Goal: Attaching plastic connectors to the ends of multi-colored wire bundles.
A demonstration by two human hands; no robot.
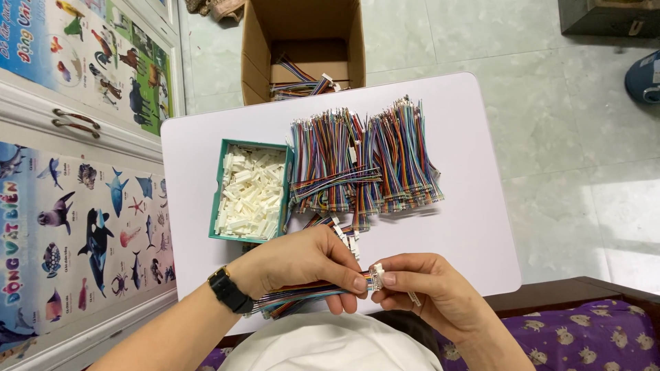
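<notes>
The left hand (pixel 302 264) pinches a flat bundle of multicoloured wires (pixel 295 294) between thumb and fingers, and the bundle's long axis runs left to right, its tail trailing back under the wrist toward the black watch (pixel 229 290). Its free end points right, where the right hand (pixel 426 288) pinches a small white connector housing (pixel 377 275) at the wire tips — the two hands meet there, fingertips nearly touching. So the housing lies just to the right of the left hand's grip, in line with the wires.

All this is held above the near edge of a white table (pixel 474 206). Farther off lie stacked piles of cut wire harnesses (pixel 364 161), and to their left a green tray (pixel 218 199) full of white housings. Beyond the far edge stands an open cardboard box (pixel 302 48) on a pale tiled floor (pixel 564 117) — animal posters (pixel 82 227) cover the left side.
</notes>
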